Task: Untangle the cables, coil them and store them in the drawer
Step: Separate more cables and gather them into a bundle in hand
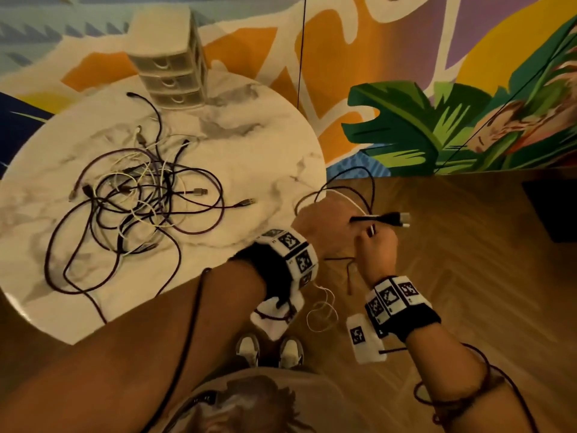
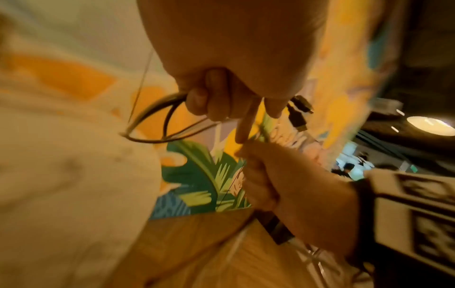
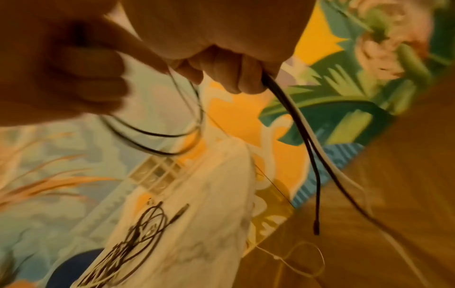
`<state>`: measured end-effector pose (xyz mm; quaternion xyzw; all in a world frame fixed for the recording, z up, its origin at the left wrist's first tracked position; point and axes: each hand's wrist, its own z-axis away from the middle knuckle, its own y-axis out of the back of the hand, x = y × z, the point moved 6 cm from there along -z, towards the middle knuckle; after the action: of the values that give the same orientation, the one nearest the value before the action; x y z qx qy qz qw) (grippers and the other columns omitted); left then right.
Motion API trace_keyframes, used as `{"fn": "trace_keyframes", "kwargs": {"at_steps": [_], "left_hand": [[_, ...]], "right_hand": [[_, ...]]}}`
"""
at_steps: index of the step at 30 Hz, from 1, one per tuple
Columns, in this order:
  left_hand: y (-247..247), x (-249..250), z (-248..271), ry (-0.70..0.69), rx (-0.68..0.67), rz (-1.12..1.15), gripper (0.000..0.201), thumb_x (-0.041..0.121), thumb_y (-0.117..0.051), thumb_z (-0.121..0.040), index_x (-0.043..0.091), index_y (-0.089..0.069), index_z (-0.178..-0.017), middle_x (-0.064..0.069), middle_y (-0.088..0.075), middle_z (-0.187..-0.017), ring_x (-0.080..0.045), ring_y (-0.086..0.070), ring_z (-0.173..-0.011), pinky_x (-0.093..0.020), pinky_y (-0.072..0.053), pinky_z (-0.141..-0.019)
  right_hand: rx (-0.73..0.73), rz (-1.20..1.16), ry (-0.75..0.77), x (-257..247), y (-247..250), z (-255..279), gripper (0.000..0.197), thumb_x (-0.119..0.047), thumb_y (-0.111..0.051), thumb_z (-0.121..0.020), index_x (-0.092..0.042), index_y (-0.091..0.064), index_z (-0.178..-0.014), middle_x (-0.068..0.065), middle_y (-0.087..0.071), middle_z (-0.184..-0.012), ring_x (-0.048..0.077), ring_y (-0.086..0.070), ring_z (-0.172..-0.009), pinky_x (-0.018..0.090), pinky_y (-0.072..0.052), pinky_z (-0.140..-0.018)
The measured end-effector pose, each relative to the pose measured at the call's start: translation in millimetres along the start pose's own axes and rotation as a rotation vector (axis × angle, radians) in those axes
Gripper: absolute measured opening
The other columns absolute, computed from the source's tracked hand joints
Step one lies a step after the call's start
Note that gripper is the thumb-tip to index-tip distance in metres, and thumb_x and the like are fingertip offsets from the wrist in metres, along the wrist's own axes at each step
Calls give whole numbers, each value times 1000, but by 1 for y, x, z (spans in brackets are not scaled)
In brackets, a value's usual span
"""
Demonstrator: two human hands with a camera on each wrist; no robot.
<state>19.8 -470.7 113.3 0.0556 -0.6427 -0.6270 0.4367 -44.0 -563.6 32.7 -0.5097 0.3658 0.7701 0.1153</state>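
Note:
My left hand (image 1: 331, 218) hovers just off the table's right edge and grips a small coil of black and white cable (image 1: 370, 185). The coil's plugs (image 1: 401, 219) stick out to the right. In the left wrist view the fingers (image 2: 209, 97) curl round the loops (image 2: 157, 124), with one finger pointing down. My right hand (image 1: 376, 245) is just below and grips the trailing black and white strands (image 3: 295, 117). A tangle of dark and white cables (image 1: 140, 195) lies on the round marble table (image 1: 249, 135). A small drawer unit (image 1: 171, 67) stands at the table's far edge with its drawers closed.
A thin white cable loop (image 1: 321, 310) hangs below my hands over the wooden floor (image 1: 468, 276). A painted mural wall (image 1: 406, 89) rises behind the table. My shoes (image 1: 268, 351) are by the table's near edge. A dark object (image 1: 552, 207) sits on the floor at right.

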Motion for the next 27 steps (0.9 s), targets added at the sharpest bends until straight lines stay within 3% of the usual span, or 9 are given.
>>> {"fn": "trace_keyframes", "kwargs": {"at_steps": [2, 5, 8, 12, 16, 20, 23, 25, 27], "left_hand": [[-6, -2, -13, 41, 43, 257, 37, 40, -51, -94, 7, -63, -80, -3, -56, -71, -16, -52, -66, -28, -37, -63], [5, 11, -27, -8, 82, 345, 28, 28, -53, -93, 3, -65, -86, -10, -64, -80, -20, -58, -75, -27, -38, -65], [37, 27, -33, -97, 200, 374, 23, 23, -52, -94, 7, -64, -85, 0, -60, -71, -14, -56, -67, -21, -39, -59], [82, 28, -29, -226, 381, 329, 23, 23, -52, -95, 5, -64, -86, 4, -54, -66, -5, -46, -57, -13, -33, -54], [87, 22, -17, -257, 396, 271, 19, 21, -53, -95, 11, -52, -78, 5, -51, -61, -6, -39, -53, -14, -31, -51], [94, 20, -13, -282, 434, 298, 19, 23, -52, -95, 11, -52, -80, 14, -39, -56, -3, -39, -49, -12, -31, -51], [83, 17, -15, -269, 420, 328, 18, 20, -53, -94, 9, -56, -81, 14, -39, -54, -3, -41, -48, -14, -29, -49], [67, 12, -18, -236, 408, 378, 15, 19, -53, -94, 8, -60, -85, 15, -44, -56, -1, -46, -50, -13, -30, -49], [44, 7, -24, -176, 362, 382, 17, 20, -53, -94, 7, -62, -90, 6, -55, -63, -8, -54, -58, -16, -33, -52]], "right_hand": [[-32, 3, 112, -19, 2, 4, 31, -2, -49, -90, -19, -52, -64, -5, -51, -61, 0, -46, -43, 9, -33, -40], [-90, -15, 158, -19, 1, 0, 37, -5, -54, -89, -22, -44, -58, -5, -45, -54, 0, -41, -37, 11, -30, -39], [-130, 22, 70, 11, 1, -7, 46, -8, -57, -88, -19, -32, -51, -7, -32, -46, 5, -29, -36, 19, -25, -43], [-127, 113, -130, 56, 5, -25, 44, -15, -54, -91, -16, -35, -52, -3, -35, -45, 10, -33, -41, 24, -29, -44], [-71, 210, -118, 46, 10, -56, 40, -17, -48, -94, -17, -44, -55, 3, -44, -56, 19, -40, -54, 28, -35, -55], [50, 134, -63, 29, 21, -73, 31, -12, -48, -95, -17, -54, -65, -1, -43, -60, 14, -39, -55, 22, -35, -49], [-31, 211, -62, 41, 16, -73, 31, -11, -53, -91, -18, -56, -61, 1, -49, -58, 16, -44, -57, 28, -38, -56], [-85, 232, -13, 41, 11, -68, 26, -11, -58, -88, -10, -58, -62, 7, -52, -59, 18, -47, -60, 31, -41, -57], [-139, 184, 89, 26, 3, -57, 33, -12, -60, -86, -10, -47, -56, 3, -44, -54, 11, -40, -53, 27, -36, -52]]}}
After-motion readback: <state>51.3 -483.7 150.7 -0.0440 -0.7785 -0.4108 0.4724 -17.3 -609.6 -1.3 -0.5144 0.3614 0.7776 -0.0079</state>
